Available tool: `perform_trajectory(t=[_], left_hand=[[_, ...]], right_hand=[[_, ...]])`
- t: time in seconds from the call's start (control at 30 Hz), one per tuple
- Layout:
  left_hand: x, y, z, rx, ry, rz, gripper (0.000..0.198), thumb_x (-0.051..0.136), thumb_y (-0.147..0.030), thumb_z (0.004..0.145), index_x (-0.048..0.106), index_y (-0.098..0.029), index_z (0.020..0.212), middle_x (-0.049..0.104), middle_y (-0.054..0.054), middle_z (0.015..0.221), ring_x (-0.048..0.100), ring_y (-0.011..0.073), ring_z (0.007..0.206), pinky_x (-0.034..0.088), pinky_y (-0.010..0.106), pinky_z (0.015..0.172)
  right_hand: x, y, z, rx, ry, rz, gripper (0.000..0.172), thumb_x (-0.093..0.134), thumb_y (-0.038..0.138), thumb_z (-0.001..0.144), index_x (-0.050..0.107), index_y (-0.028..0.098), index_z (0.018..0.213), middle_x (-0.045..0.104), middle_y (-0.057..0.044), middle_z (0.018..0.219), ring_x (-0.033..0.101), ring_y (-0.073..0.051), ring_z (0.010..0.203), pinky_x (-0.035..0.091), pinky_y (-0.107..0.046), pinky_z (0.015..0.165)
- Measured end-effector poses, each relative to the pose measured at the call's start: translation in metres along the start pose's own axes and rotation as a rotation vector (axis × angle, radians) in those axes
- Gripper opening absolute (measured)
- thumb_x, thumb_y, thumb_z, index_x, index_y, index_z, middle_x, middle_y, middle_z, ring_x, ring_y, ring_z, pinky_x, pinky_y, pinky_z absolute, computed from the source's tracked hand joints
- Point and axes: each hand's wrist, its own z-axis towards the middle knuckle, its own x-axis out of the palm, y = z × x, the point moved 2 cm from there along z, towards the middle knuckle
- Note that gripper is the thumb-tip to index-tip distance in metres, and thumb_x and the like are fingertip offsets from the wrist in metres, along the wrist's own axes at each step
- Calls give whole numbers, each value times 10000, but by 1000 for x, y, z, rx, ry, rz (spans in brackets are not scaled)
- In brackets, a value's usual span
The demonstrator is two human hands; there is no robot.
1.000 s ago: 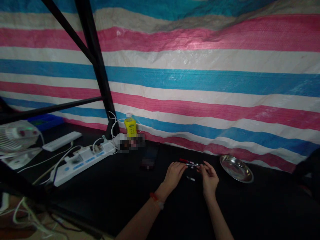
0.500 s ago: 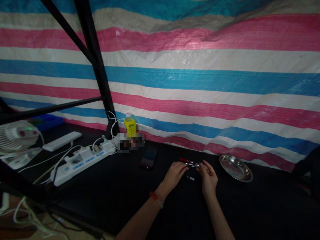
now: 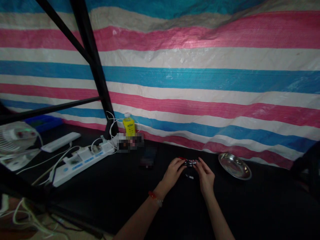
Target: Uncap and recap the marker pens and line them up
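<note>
Both hands meet over the black tabletop, at a slim black-and-silver, pen-like object. My left hand pinches its left end. The fingertips of my right hand close on its right end. A red slim item shows just behind my left fingers, partly hidden. Below the held object, between the hands, lies a small silver-and-black piece whose kind I cannot make out. A red bracelet circles my left wrist.
To the right sits a shiny metal dish. Left of my hands lie a dark phone and a white power strip with cables. Farther back stand a yellow bottle and a black frame post; a white fan is far left.
My right hand has shifted slightly left, closer to my left hand. The held object stays between them, and the red item behind is more covered now.
</note>
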Motion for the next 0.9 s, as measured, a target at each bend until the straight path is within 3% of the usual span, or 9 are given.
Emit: perform_trajectory(t=[0.27,0.47,0.6,0.9], left_hand=[[-5,-9,3,-28,6,29,164,550,-211,846,609,-194,998,535,49,1009,557,152,943,485,300,860],[-5,-13,3,6,75,212,151,569,-232,836,608,-215,982,578,38,997,547,169,947,450,322,835],[-4,-15,3,18,107,255,198,596,-322,819,614,-229,992,604,27,975,545,175,940,414,324,821],[-5,13,3,-305,-6,318,164,570,-271,831,633,-252,981,566,33,1017,502,206,1001,351,388,852]], right_hand=[[6,-6,-5,31,95,-29,498,789,359,549,682,153,990,701,-62,912,662,-210,817,545,-386,800],[8,-4,-7,-13,50,-17,484,780,394,556,640,145,947,706,-77,850,671,-219,796,569,-364,707],[2,-4,-3,-47,-7,-59,396,770,412,565,599,154,813,701,-53,799,670,-202,751,569,-319,659],[-13,8,5,-163,-243,-46,358,750,400,588,574,160,787,666,-16,728,649,-166,684,545,-286,642]])
